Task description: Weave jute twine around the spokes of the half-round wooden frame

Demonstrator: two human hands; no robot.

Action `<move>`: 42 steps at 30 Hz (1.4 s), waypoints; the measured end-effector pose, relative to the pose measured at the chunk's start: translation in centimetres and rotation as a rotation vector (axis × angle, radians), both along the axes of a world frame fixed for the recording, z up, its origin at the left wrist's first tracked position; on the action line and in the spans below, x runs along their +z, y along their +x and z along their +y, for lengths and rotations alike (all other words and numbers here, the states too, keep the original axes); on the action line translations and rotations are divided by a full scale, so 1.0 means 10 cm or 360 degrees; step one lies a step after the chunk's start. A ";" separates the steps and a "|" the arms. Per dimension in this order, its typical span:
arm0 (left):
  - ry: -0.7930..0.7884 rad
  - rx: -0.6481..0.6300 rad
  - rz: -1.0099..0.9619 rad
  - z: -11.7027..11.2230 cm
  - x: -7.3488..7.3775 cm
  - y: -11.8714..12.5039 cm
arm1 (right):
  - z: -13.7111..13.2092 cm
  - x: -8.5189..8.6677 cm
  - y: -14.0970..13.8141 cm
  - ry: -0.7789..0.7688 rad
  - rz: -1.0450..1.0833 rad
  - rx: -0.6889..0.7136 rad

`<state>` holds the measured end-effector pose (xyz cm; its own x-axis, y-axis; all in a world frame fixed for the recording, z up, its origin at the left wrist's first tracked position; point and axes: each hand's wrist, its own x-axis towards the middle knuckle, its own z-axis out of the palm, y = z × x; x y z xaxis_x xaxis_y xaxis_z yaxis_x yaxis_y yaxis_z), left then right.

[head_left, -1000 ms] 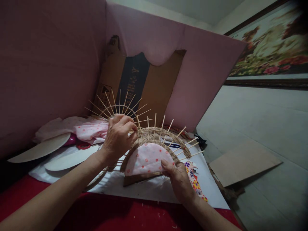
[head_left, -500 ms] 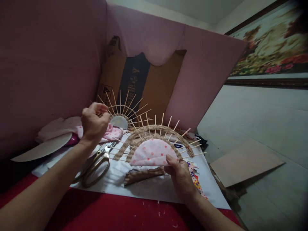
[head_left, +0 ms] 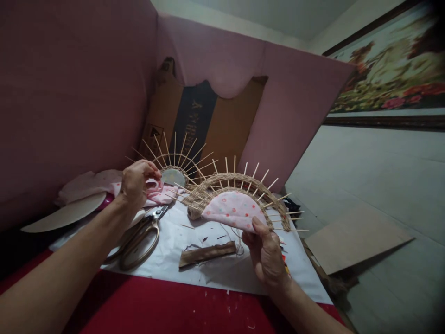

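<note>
My right hand (head_left: 266,253) holds a half-round woven piece (head_left: 236,206) by its lower edge, lifted off the white sheet (head_left: 215,271). The piece has a pink dotted fabric centre, brown twine woven round it and several wooden sticks fanning out. My left hand (head_left: 137,182) is raised to the left with its fingers pinched together; a thin strand seems to run from it, but I cannot make it out. Behind it stands a second, smaller stick fan (head_left: 174,167) with a pale centre.
Large scissors (head_left: 139,239) lie on the white sheet beside a brown strip (head_left: 206,253). Pink cloth (head_left: 158,194) and pale half-round cut-outs (head_left: 66,214) lie at the left. A cardboard box (head_left: 205,125) and pink panels stand behind. A red cloth (head_left: 156,308) covers the near surface.
My left hand left the woven piece and drew away to the left and up, uncovering the scissors. My right hand lifted and tilted the piece off the sheet, exposing the brown strip.
</note>
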<state>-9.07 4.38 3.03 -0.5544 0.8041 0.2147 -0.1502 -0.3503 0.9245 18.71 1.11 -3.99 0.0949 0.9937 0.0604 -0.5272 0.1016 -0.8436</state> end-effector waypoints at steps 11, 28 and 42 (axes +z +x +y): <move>-0.0313 -0.0641 -0.0286 0.12 -0.21 0.07 | 0.03 0.11 0.03 0.0070 0.0050 -0.0278; -0.0319 -0.1176 -0.0006 0.09 -0.31 0.21 | 0.10 0.15 0.08 0.0118 0.0117 -0.0395; -0.0282 -0.1309 -0.0044 0.06 -0.31 0.27 | 0.13 0.15 0.11 0.0177 0.0153 -0.0382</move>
<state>-6.42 5.00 -0.09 0.2200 0.9746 0.0422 -0.3174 0.0306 0.9478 19.82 2.41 -2.50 0.3372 0.9298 0.1474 -0.5540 0.3225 -0.7675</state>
